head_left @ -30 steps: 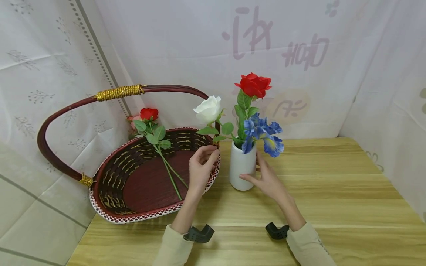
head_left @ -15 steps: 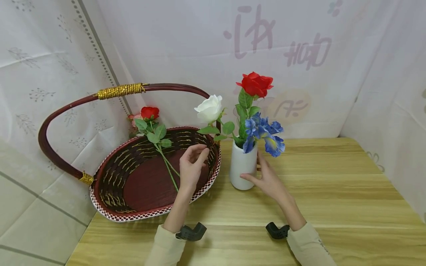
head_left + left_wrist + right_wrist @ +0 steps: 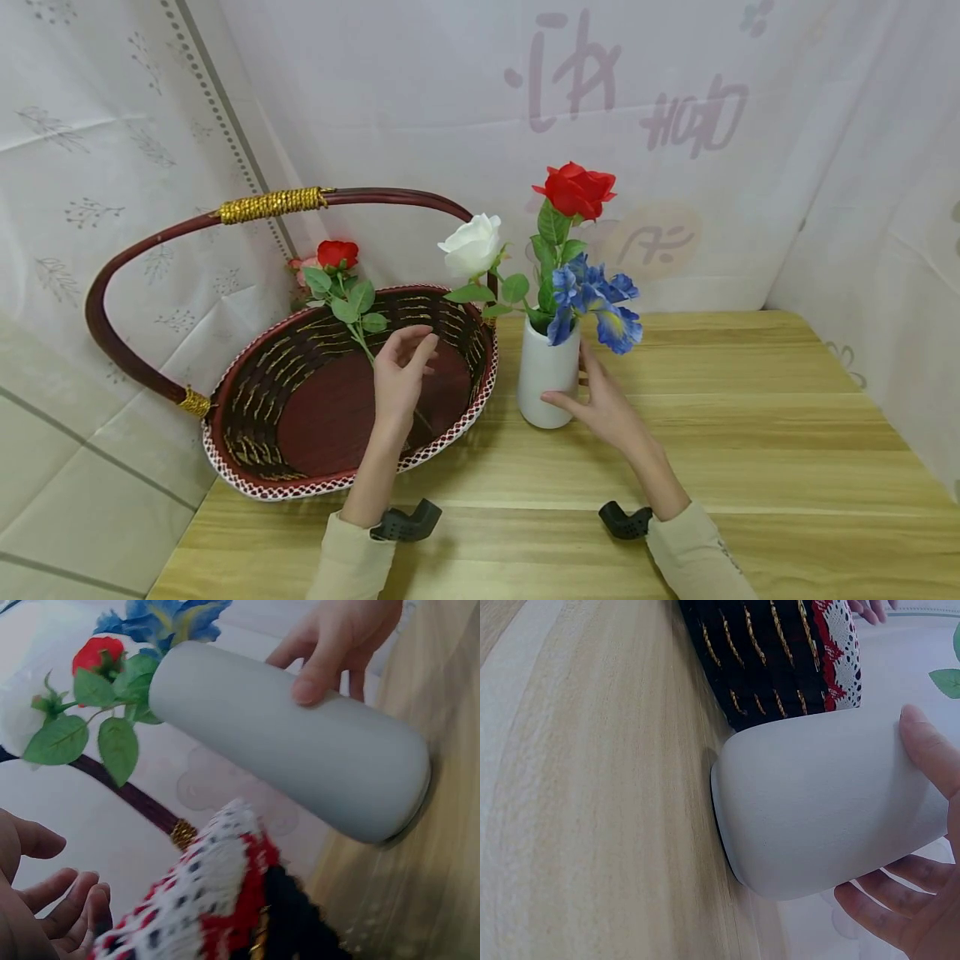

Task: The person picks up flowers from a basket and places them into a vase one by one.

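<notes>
A white vase (image 3: 546, 383) stands upright on the wooden table, holding a red rose (image 3: 576, 192), a white rose (image 3: 471, 246) leaning left and a blue iris (image 3: 596, 296). My right hand (image 3: 606, 404) grips the vase from its right side, thumb across the front and fingers behind, as the right wrist view also shows. Over the dark red wicker basket (image 3: 288, 492) is my left hand (image 3: 397, 375), fingers loosely bent and holding nothing. Another red rose (image 3: 337, 254) lies in the basket, its head over the back rim; the hand partly hides its green stem.
The basket's tall handle (image 3: 273, 204), wrapped in gold at the top, arches behind my left hand. A pink flower (image 3: 303, 271) shows beside the red rose. Patterned white curtains (image 3: 420, 83) hang behind and beside the table (image 3: 750, 433).
My left hand has moved left, from near the vase and the basket's right rim to over the basket's middle. My right hand and the vase have kept their place.
</notes>
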`<state>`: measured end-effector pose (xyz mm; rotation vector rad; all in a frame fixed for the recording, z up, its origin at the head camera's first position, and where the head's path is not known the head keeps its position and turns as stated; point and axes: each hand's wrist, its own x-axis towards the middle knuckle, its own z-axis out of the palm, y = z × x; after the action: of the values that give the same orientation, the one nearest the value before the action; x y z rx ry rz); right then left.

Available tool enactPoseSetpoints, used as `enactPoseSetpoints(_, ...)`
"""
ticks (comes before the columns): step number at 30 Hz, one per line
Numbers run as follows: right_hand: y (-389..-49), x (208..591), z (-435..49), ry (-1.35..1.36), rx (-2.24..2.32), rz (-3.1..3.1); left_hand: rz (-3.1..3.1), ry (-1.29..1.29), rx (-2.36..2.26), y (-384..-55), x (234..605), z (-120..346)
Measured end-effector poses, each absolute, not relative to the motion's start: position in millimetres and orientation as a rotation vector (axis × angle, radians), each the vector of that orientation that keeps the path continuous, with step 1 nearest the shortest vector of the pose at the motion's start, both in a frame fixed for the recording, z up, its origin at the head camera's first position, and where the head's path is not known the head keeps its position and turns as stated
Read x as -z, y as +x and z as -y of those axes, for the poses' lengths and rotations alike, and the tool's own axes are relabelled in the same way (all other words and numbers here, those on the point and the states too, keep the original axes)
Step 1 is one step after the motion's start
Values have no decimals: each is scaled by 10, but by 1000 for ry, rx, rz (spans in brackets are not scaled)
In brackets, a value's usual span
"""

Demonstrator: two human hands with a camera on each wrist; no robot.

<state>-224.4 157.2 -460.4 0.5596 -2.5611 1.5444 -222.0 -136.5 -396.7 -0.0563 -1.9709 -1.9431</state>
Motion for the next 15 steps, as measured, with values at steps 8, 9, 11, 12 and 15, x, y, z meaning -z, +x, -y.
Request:
enactPoseSetpoints(8,-2249,4608,-1569,570,-1535,2558,1930,23,1924,-2220,3873,1626)
enactPoseSetpoints(9,-2251,4609,-1570,576,-1533,2557,1923,32,1925,-2222,3865,1652)
enactPoseSetpoints(11,-2253,4610,-1568,574,-1537,2557,1912,45,1930,-2223,3848,1694)
enactPoseSetpoints(12,-2252,4608,-1568,574,-1539,2555,1909,56,1934,-2224,3840,1714)
enactPoseSetpoints(15,-2249,4606,-1570,570,-1550,2552,1909,87,1954,-2225,3813,1767)
